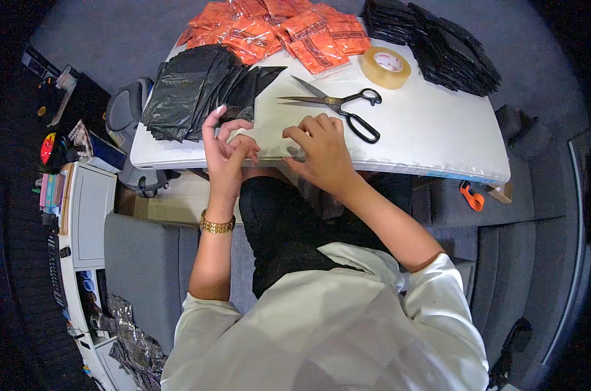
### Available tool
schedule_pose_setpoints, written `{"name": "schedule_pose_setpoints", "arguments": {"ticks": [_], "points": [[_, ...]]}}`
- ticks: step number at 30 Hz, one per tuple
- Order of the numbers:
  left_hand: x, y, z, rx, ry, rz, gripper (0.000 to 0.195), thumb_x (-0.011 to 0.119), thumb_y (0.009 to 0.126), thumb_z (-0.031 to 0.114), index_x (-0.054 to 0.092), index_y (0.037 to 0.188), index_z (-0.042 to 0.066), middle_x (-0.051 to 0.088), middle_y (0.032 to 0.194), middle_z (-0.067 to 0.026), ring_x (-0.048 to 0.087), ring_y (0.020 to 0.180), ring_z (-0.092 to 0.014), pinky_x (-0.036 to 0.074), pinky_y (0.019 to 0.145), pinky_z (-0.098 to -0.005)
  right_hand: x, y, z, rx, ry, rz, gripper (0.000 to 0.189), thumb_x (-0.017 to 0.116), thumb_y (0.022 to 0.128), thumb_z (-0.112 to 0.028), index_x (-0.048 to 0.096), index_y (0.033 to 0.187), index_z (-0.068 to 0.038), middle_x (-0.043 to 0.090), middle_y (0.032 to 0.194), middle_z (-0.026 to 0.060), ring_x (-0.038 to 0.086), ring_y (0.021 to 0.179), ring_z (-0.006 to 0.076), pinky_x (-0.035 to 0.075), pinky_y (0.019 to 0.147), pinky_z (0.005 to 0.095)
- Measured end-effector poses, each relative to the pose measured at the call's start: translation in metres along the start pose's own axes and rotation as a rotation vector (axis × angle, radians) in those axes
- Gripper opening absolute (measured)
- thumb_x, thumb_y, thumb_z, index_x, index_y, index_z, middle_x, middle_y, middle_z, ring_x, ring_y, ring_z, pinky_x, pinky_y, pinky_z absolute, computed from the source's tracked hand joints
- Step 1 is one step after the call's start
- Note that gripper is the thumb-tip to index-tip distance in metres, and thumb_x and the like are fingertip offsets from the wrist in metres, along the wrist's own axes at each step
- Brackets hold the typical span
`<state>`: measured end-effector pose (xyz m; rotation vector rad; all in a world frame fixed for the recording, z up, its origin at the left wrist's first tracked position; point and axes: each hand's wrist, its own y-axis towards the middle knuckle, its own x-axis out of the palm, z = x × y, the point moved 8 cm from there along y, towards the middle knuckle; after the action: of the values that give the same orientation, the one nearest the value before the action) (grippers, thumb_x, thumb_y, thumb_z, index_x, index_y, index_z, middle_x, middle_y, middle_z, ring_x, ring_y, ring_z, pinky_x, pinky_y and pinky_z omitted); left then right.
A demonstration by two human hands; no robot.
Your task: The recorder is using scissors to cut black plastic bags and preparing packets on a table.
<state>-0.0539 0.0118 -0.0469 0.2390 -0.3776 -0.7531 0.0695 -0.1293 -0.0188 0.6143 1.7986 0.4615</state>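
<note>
My left hand (229, 141), with a gold watch or bracelet at the wrist, is raised at the table's near edge, fingers apart and curled. Beside it, my right hand (320, 146) is bent over the same edge. Between them there may be something thin and clear, too faint to make out. A fanned stack of black plastic bags (188, 93) lies just beyond my left hand. Black-handled scissors (333, 100) rest with blades parted beyond my right hand, and a roll of clear tape (386, 68) lies farther back.
On the white table (422, 127), orange items in clear packets (295, 34) are heaped at the far side. More black bags (452, 54) are stacked at the far right. Grey sofa seating (144, 273) stands at the left, near a white cabinet (94, 215). An orange strap (471, 196) lies at the right.
</note>
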Motion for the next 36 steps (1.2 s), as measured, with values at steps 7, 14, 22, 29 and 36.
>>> {"name": "schedule_pose_setpoints", "arguments": {"ticks": [7,14,22,29,36], "points": [[0.019,-0.001,0.009,-0.027,0.011,-0.138,0.079,0.06,0.085,-0.015,0.025,0.152,0.009,0.06,0.119,-0.0185,0.063,0.079,-0.011,0.052,0.059,-0.0187,-0.021,0.024,0.012,0.083,0.371,0.069,0.043,0.087,0.074,-0.027,0.071,0.11,-0.01,0.07,0.099,0.0075,0.065,0.099,0.0253,0.047,0.093,0.0401],[0.022,-0.004,0.012,-0.023,0.164,-0.168,0.074,0.059,0.088,-0.012,0.026,0.152,0.009,0.063,0.119,-0.0157,0.062,0.08,-0.009,0.051,0.06,-0.0173,0.006,0.044,0.02,0.174,0.587,-0.122,0.02,0.082,0.079,-0.024,0.077,0.088,-0.006,0.075,0.084,0.0088,0.069,0.081,0.0273,0.054,0.079,0.0393],[-0.028,-0.001,0.017,0.05,0.339,0.091,0.054,0.058,0.098,-0.002,0.035,0.147,0.007,0.065,0.122,-0.0149,0.065,0.079,-0.012,0.053,0.058,-0.0222,0.011,0.025,0.006,0.176,0.45,-0.121,0.016,0.085,0.076,-0.02,0.078,0.085,-0.008,0.072,0.086,0.0059,0.065,0.093,0.0233,0.049,0.085,0.0362],[-0.04,-0.006,0.012,0.064,0.283,0.104,0.056,0.059,0.096,-0.003,0.036,0.146,0.006,0.064,0.118,-0.0139,0.066,0.079,-0.011,0.053,0.059,-0.0224,0.017,0.006,-0.017,0.102,0.236,-0.045,0.013,0.085,0.072,-0.02,0.076,0.081,-0.014,0.059,0.126,0.0083,0.049,0.125,0.0316,0.036,0.104,0.049],[-0.037,-0.009,0.008,0.061,0.253,0.094,0.06,0.06,0.093,-0.006,0.036,0.147,0.007,0.064,0.117,-0.0135,0.065,0.08,-0.011,0.052,0.06,-0.0212,0.024,0.007,-0.02,0.078,0.135,0.019,0.016,0.084,0.07,-0.016,0.073,0.081,-0.012,0.059,0.129,0.0094,0.047,0.128,0.0323,0.033,0.107,0.0522]]}}
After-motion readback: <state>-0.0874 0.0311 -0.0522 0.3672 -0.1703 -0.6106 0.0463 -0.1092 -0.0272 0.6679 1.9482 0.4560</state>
